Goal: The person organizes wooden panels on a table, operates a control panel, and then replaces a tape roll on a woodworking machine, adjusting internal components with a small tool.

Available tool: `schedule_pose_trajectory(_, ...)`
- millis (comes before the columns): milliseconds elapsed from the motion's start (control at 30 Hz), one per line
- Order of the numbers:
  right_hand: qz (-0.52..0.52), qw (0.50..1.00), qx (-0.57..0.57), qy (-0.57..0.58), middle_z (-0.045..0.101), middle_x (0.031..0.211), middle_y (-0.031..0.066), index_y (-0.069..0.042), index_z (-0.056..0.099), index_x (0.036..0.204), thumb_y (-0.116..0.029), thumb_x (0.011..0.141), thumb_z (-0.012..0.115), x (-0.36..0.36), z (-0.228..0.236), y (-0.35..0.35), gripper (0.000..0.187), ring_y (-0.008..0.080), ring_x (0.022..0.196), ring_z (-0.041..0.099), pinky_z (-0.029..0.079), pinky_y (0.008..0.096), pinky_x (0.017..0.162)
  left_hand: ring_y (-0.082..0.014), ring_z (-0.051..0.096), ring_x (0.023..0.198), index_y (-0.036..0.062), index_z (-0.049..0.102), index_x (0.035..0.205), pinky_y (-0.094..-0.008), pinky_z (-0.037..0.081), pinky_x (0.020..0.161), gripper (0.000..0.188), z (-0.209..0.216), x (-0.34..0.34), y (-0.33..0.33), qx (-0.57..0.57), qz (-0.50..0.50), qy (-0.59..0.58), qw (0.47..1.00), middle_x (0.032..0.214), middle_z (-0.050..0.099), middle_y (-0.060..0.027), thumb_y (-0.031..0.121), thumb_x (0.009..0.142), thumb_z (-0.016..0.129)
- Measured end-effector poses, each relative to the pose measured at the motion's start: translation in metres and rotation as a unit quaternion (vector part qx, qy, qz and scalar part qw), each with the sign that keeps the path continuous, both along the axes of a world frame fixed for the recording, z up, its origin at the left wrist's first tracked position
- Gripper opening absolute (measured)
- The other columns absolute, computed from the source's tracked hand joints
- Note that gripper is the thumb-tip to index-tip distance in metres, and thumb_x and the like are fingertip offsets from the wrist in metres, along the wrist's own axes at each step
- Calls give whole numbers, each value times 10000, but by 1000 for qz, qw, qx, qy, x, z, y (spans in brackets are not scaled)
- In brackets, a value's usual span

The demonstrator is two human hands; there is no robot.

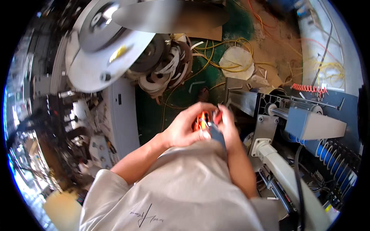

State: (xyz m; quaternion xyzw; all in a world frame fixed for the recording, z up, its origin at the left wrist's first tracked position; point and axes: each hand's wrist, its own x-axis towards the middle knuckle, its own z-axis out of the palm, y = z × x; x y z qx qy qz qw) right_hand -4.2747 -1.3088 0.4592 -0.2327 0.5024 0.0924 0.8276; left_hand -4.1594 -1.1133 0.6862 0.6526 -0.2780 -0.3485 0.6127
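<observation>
hands: left (184, 126) + right (228, 127) pinching orange-handled tool (201, 122) | tool between 2 hands, chest-high

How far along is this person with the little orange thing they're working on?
Done: nothing finished shows; scrap strips and yellow wire lie loose on the green floor. In hand: the left hand and right hand meet at chest height around a small orange part, with a grey-blue tool against it. The fingers hide what the tool is doing. Left: can't tell; the machine on the right is untouched.
</observation>
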Motion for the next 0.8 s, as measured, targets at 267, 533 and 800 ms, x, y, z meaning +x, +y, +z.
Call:
schedule_pose_trajectory(267,326,896,-294,-64,629,704,87,-65,607,1059,-163,956,573,372,48,-128,146,214,474,626,416,355,339,-150,561,895,-10,575,1215,-295,463,809,717,56,236,-109,34,162,30,986,1001,607,-76,635,905,624)
schedule_pose_trajectory(533,474,750,-459,-54,685,876,199,-39,634,1006,-260,894,672,520,52,-400,251,364,850,683,519,470,733,-76,501,647,11,611,1165,-227,396,551,444,20,539,-268,-3,250,118,961,887,599,-33,426,1036,516)
schedule_pose_trajectory(800,-37,920,-230,314,433,607,26,-162,477,763,-111,919,596,400,18,-687,203,169,455,369,314,310,407,-121,541,715,9,609,1154,-281,452,627,356,77,877,-552,5,109,58,992,951,622,-66,265,1002,413)
